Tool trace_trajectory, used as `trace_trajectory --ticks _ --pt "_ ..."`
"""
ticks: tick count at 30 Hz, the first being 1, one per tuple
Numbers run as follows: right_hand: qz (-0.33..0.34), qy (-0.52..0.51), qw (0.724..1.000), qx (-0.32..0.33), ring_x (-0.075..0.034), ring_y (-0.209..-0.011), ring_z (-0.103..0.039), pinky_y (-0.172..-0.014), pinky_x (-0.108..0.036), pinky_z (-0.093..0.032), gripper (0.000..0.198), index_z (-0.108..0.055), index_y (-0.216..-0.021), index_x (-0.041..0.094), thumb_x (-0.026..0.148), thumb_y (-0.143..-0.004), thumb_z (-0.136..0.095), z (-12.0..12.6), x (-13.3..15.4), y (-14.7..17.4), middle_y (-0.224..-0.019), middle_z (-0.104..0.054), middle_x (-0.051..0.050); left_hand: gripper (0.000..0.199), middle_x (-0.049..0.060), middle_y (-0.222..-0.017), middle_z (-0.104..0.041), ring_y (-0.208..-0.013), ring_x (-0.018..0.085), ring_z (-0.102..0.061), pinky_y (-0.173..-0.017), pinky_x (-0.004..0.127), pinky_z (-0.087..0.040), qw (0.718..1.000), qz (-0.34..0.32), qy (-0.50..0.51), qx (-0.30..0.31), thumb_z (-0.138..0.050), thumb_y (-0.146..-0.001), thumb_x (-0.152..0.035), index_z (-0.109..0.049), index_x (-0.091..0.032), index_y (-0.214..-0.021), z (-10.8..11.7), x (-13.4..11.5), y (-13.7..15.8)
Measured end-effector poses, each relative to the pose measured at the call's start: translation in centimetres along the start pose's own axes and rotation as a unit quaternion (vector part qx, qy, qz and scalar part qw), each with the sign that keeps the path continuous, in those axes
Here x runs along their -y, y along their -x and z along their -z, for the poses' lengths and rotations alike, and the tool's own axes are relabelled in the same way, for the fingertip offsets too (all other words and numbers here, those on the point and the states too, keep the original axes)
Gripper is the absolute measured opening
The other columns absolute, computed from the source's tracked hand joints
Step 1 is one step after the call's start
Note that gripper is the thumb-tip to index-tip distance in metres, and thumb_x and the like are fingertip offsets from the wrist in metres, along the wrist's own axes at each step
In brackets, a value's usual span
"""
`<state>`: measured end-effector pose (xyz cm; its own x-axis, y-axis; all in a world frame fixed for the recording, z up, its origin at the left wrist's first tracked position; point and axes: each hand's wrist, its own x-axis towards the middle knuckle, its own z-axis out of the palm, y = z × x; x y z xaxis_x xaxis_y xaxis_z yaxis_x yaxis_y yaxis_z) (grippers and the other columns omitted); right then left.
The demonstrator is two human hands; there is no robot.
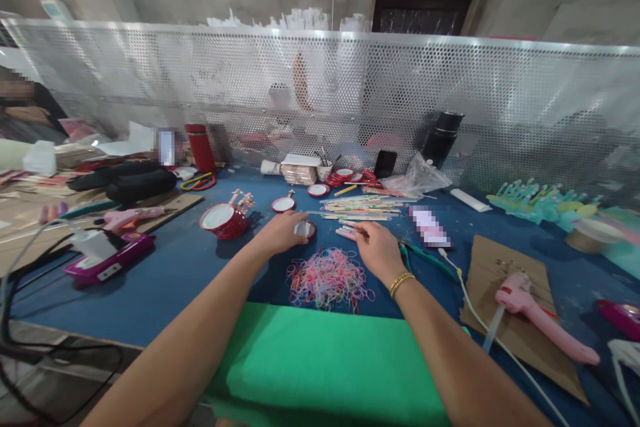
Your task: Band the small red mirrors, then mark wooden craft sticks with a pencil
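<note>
My left hand (284,233) reaches in over the blue table, its fingers closed at the edge of a small round disc (305,230) with a red rim and pale face. To the right, my right hand (377,245) has thumb and fingers pinched together beside short pale-pink pieces (346,233); what lies between the fingertips is too small to name. A heap of coloured rubber bands (327,279) lies between my forearms. Just beyond my hands are thin pale sticks (367,207). A stack of red-rimmed discs (223,221) with thin necks stands left of my left hand.
Pliers (425,255) and a lit phone (429,227) lie right of my right hand. Farther right, a pink glue gun (540,320) rests on cardboard, its cable trailing forward. At left are a purple power strip (110,260) and another glue gun (131,218). Perforated metal (240,73) closes the back.
</note>
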<state>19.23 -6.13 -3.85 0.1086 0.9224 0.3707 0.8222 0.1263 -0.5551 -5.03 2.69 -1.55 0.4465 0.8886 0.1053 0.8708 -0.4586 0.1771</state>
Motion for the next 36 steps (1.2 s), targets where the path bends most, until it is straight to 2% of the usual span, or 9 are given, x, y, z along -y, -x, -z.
trace_trajectory --ticks 6,9,11,13,17,21,25,31,36 --pt "-0.003 0.004 1.000 0.006 -0.020 -0.106 -0.065 -0.095 -0.030 -0.046 0.027 -0.071 -0.113 0.023 0.024 -0.092 -0.055 0.1 0.3 0.1 -0.111 -0.073 -0.006 0.077 0.017 -0.140 -0.058 -0.127 0.033 -0.056 -0.106 0.038 -0.042 1.000 0.011 -0.007 0.005 -0.077 -0.069 -0.039 -0.056 -0.017 -0.139 0.2 -0.2 0.1" --pt "-0.005 0.001 1.000 0.007 -0.020 -0.103 -0.065 -0.094 -0.030 -0.046 0.026 -0.071 -0.113 0.023 0.025 -0.092 -0.056 0.3 0.5 0.2 -0.110 -0.073 -0.006 0.063 0.015 -0.135 -0.062 -0.125 0.032 -0.057 -0.105 0.037 -0.042 0.999 0.002 0.015 -0.039 -0.070 -0.076 -0.041 -0.060 -0.017 -0.133 0.3 -0.2 0.0" --pt "-0.003 0.000 1.000 0.006 -0.020 -0.102 -0.065 -0.094 -0.030 -0.046 0.026 -0.071 -0.113 0.023 0.025 -0.092 -0.057 0.3 0.5 0.3 -0.109 -0.073 -0.005 0.046 0.012 -0.125 -0.067 -0.117 0.028 -0.060 -0.100 0.035 -0.044 0.995 0.001 0.056 -0.085 -0.061 -0.082 -0.041 -0.068 -0.018 -0.121 0.5 -0.2 0.0" --pt "-0.001 -0.001 1.000 0.004 -0.019 -0.101 -0.066 -0.092 -0.030 -0.047 0.024 -0.072 -0.111 0.024 0.026 -0.091 -0.058 0.3 0.6 0.3 -0.109 -0.073 -0.005 0.034 0.010 -0.109 -0.072 -0.103 0.025 -0.064 -0.090 0.032 -0.046 0.988 0.012 0.100 -0.120 -0.052 -0.086 -0.041 -0.072 -0.018 -0.100 0.8 -0.3 -0.1" --pt "0.001 -0.007 1.000 -0.003 -0.019 -0.098 -0.066 -0.090 -0.029 -0.048 0.022 -0.073 -0.107 0.024 0.029 -0.091 -0.059 0.2 0.6 0.3 -0.107 -0.074 -0.005 0.036 0.003 -0.075 -0.065 -0.076 0.019 -0.059 -0.069 0.029 -0.041 0.976 0.047 0.157 -0.145 -0.043 -0.087 -0.043 -0.065 -0.020 -0.071 1.5 -0.9 -0.1" --pt "0.002 -0.008 1.000 -0.005 -0.019 -0.097 -0.066 -0.089 -0.029 -0.048 0.021 -0.073 -0.105 0.023 0.029 -0.091 -0.059 0.1 0.6 0.4 -0.106 -0.074 -0.004 0.040 0.001 -0.063 -0.058 -0.067 0.016 -0.054 -0.065 0.029 -0.037 0.969 0.038 0.197 -0.147 -0.040 -0.088 -0.044 -0.054 -0.020 -0.059 1.8 -1.5 0.1" --pt "0.002 -0.009 1.000 0.001 -0.019 -0.097 -0.066 -0.089 -0.029 -0.048 0.021 -0.073 -0.105 0.023 0.029 -0.091 -0.059 0.2 0.6 0.3 -0.107 -0.074 -0.005 0.044 0.000 -0.058 -0.056 -0.060 0.015 -0.051 -0.063 0.029 -0.036 0.965 0.029 0.217 -0.144 -0.039 -0.090 -0.046 -0.050 -0.020 -0.056 1.7 -1.7 0.3" --pt "-0.011 0.001 1.000 0.006 -0.020 -0.100 -0.066 -0.092 -0.030 -0.047 0.022 -0.073 -0.107 0.024 0.028 -0.092 -0.058 0.4 0.6 0.3 -0.109 -0.073 -0.005 0.058 0.001 -0.053 -0.056 -0.054 0.015 -0.051 -0.058 0.029 -0.034 0.961 0.064 0.243 -0.118 -0.039 -0.089 -0.062 -0.055 -0.019 -0.053 1.1 -1.6 0.3" --pt "-0.002 0.011 1.000 0.011 -0.020 -0.099 -0.066 -0.091 -0.031 -0.046 0.021 -0.073 -0.105 0.025 0.028 -0.092 -0.057 0.5 0.9 0.4 -0.107 -0.073 -0.005 0.051 0.000 -0.054 -0.057 -0.053 0.015 -0.049 -0.055 0.028 -0.032 0.967 0.051 0.226 -0.105 -0.045 -0.088 -0.059 -0.066 -0.019 -0.064 0.9 -1.7 0.2"
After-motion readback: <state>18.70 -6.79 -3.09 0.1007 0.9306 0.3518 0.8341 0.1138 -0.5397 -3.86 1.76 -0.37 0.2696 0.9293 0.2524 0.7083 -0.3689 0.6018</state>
